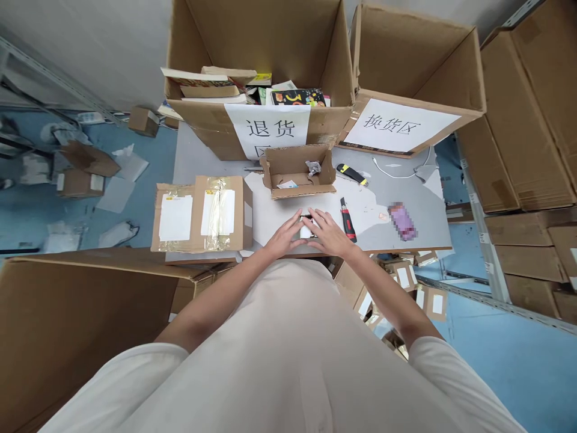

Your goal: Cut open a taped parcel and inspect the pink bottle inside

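A small item with a white face and dark edges (307, 228) lies at the table's front, partly covered by my fingers; its kind I cannot make out. My left hand (285, 237) is at its left side, fingers stretched out. On the other side, my right hand (331, 233) has its fingers spread over the item's edge. Just beyond them stands a small open cardboard box (297, 191) with a crumpled grey wrapper (312, 168) and a scrap of paper inside. A red and black utility knife (347, 220) lies right of my right hand.
Two taped cartons (222, 210) stand at the left. A yellow and black cutter (352, 174), a white cable (396, 173) and a blurred pink item (402, 221) lie to the right. Behind stand a large box of books (198, 123) and another open box (417, 72).
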Demonstrator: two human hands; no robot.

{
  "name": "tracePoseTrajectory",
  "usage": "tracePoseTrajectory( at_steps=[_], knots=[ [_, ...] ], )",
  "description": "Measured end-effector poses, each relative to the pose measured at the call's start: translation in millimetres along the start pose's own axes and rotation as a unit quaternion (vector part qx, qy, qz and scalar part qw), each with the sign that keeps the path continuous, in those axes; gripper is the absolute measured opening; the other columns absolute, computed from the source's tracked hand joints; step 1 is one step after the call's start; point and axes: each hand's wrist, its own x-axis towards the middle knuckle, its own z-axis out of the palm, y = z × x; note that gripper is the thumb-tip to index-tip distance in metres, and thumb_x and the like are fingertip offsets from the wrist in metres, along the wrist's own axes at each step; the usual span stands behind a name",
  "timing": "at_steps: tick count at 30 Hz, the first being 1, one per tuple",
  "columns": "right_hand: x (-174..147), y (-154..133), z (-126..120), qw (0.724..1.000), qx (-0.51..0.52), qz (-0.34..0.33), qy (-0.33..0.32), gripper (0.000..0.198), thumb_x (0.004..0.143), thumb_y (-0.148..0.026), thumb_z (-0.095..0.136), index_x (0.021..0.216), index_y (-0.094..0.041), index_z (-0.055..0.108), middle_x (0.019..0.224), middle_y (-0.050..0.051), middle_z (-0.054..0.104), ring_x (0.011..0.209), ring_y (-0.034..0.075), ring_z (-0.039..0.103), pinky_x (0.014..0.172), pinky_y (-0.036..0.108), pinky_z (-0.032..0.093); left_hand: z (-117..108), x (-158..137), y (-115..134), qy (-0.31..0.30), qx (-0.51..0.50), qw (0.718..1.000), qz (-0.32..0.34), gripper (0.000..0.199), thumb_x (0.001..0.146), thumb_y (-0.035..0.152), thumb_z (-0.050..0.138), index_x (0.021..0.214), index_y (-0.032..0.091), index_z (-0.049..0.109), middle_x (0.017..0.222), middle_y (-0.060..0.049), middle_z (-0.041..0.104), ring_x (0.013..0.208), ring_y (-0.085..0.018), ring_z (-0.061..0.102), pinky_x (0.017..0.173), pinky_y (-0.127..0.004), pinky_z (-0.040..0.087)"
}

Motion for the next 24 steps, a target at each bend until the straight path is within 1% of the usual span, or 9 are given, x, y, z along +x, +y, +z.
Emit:
tracePoseTrajectory(
  at_steps=[4, 6, 8, 10, 12, 16, 19, 22, 24],
  knots=[
    [19.1, -12.7, -5.5, 0.994, -0.098, -0.002, -0.046, 0.074, 0.084, -0.05, 0.059, 0.147, -0.021, 0.033, 0.151, 0.018, 0.032, 0.124, 0.037, 0.04, 0.098, 0.052, 0.043, 0.2, -3.2, -0.8, 0.004, -0.022, 1.0, -0.02, 0.089, 0.074, 0.038, 0.071, 0.147, 0.017, 0.026, 0.152, -0.021, 0.03, 0.143, -0.03, 0.026, 0.114, -0.05, 0.027],
    [22.1, -16.3, -5.3, 0.991, -0.124, 0.009, -0.058, 0.072, 0.084, -0.048, 0.058, 0.148, -0.025, 0.032, 0.143, 0.017, 0.041, 0.119, 0.037, 0.042, 0.088, 0.047, 0.049, -5.9, -4.4, 2.8, -0.004, 0.005, 1.0, -0.01, 0.101, 0.07, 0.034, 0.072, 0.15, 0.015, 0.014, 0.154, -0.024, 0.023, 0.144, -0.032, 0.023, 0.114, -0.052, 0.027],
    [22.4, -16.4, -3.6, 0.989, -0.136, 0.011, -0.063, 0.067, 0.086, -0.044, 0.057, 0.147, -0.024, 0.034, 0.134, 0.018, 0.048, 0.114, 0.036, 0.044, 0.081, 0.043, 0.052, -18.8, -2.4, 8.8, -0.021, 0.062, 0.998, 0.021, 0.106, 0.067, 0.03, 0.072, 0.151, 0.014, 0.01, 0.156, -0.023, 0.016, 0.145, -0.034, 0.018, 0.115, -0.053, 0.024],
    [21.9, -14.0, -1.3, 0.989, -0.136, -0.003, -0.06, 0.064, 0.088, -0.04, 0.055, 0.145, -0.019, 0.037, 0.127, 0.02, 0.05, 0.112, 0.035, 0.045, 0.084, 0.042, 0.051, -36.6, 4.6, 14.4, -0.022, 0.131, 0.989, 0.057, 0.1, 0.067, 0.027, 0.067, 0.151, 0.014, 0.014, 0.157, -0.02, 0.015, 0.146, -0.034, 0.014, 0.116, -0.054, 0.02],
    [21.4, -11.2, 0.0, 0.99, -0.13, -0.014, -0.048, 0.063, 0.088, -0.039, 0.055, 0.143, -0.015, 0.039, 0.124, 0.021, 0.051, 0.11, 0.034, 0.046, 0.09, 0.043, 0.048, -55.1, 16.6, 16.6, 0.015, 0.206, 0.976, 0.071, 0.087, 0.071, 0.023, 0.061, 0.149, 0.015, 0.024, 0.156, -0.018, 0.022, 0.146, -0.033, 0.014, 0.117, -0.055, 0.016],
    [14.5, -9.5, -15.8, 0.994, -0.113, 0.006, -0.008, 0.065, 0.087, -0.041, 0.056, 0.142, -0.012, 0.039, 0.12, 0.022, 0.051, 0.108, 0.033, 0.048, 0.095, 0.046, 0.046, -80.1, 46.2, 6.6, 0.121, 0.344, 0.931, 0.016, 0.055, 0.081, 0.019, 0.051, 0.136, 0.015, 0.047, 0.148, -0.017, 0.04, 0.144, -0.036, 0.022, 0.113, -0.066, 0.004],
    [-4.4, -8.9, -60.8, 0.995, -0.087, 0.032, 0.037, 0.07, 0.088, -0.045, 0.054, 0.147, -0.016, 0.03, 0.122, 0.021, 0.049, 0.11, 0.033, 0.048, 0.093, 0.048, 0.047, -87.0, 61.7, -5.9, 0.115, 0.391, 0.913, -0.021, 0.039, 0.087, 0.017, 0.043, 0.123, 0.018, 0.059, 0.137, -0.014, 0.054, 0.143, -0.034, 0.026, 0.113, -0.066, 0.011],
    [-34.7, -4.9, -135.9, 0.99, -0.077, 0.076, 0.092, 0.073, 0.09, -0.043, 0.052, 0.151, -0.021, 0.018, 0.127, 0.019, 0.045, 0.116, 0.032, 0.047, 0.094, 0.049, 0.047, -90.5, 66.6, -15.3, 0.11, 0.398, 0.911, -0.028, 0.035, 0.091, 0.02, 0.039, 0.116, 0.019, 0.063, 0.125, -0.012, 0.064, 0.144, -0.032, 0.024, 0.112, -0.062, 0.023],
    [-53.2, 2.9, -192.8, 0.975, -0.102, 0.121, 0.154, 0.072, 0.09, -0.042, 0.05, 0.152, -0.025, 0.018, 0.128, 0.017, 0.043, 0.117, 0.033, 0.046, 0.096, 0.051, 0.045, -92.8, 65.8, -18.9, 0.12, 0.376, 0.919, -0.014, 0.034, 0.092, 0.023, 0.037, 0.112, 0.018, 0.064, 0.113, -0.011, 0.069, 0.143, -0.031, 0.026, 0.111, -0.056, 0.033]
  ],
)
